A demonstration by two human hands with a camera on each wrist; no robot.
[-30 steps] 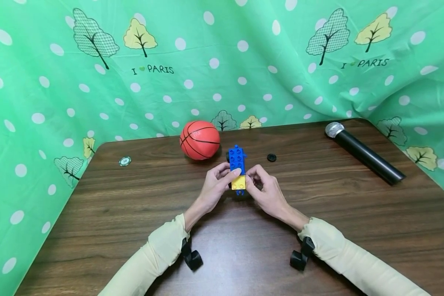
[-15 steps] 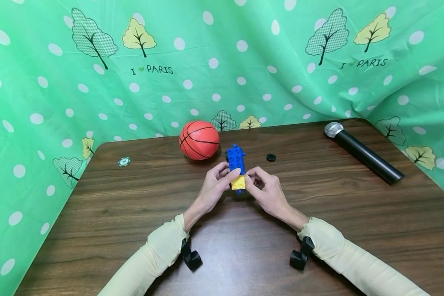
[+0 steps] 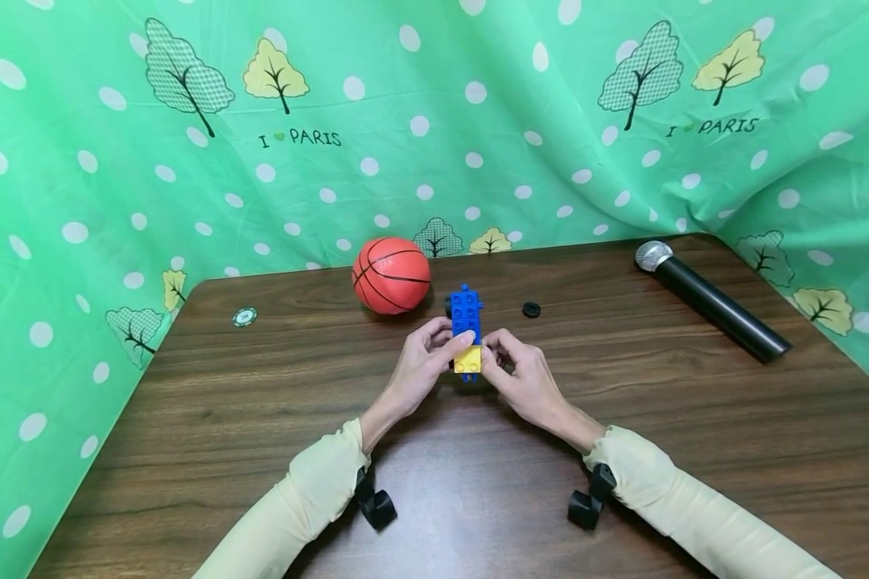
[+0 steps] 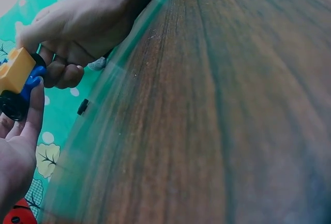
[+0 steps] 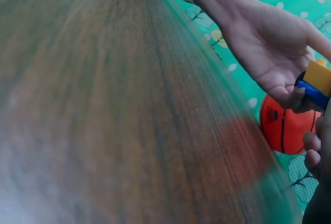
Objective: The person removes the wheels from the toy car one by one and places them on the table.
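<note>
Between both hands is a building-block toy car, blue with a yellow block at its near end, held above the table. My left hand grips it from the left, thumb on top and fingers underneath. At the near right side, my right hand pinches a black wheel against the car; its fingers cover much of that wheel. Another black wheel sits on the near left side. A bare blue peg sticks out at the far right side. One loose black wheel lies flat on the table beyond my right hand.
A red toy basketball stands at the back, left of the car. A black microphone with a silver head lies at the back right. Far left is a poker chip. Behind the wooden table hangs a green dotted cloth.
</note>
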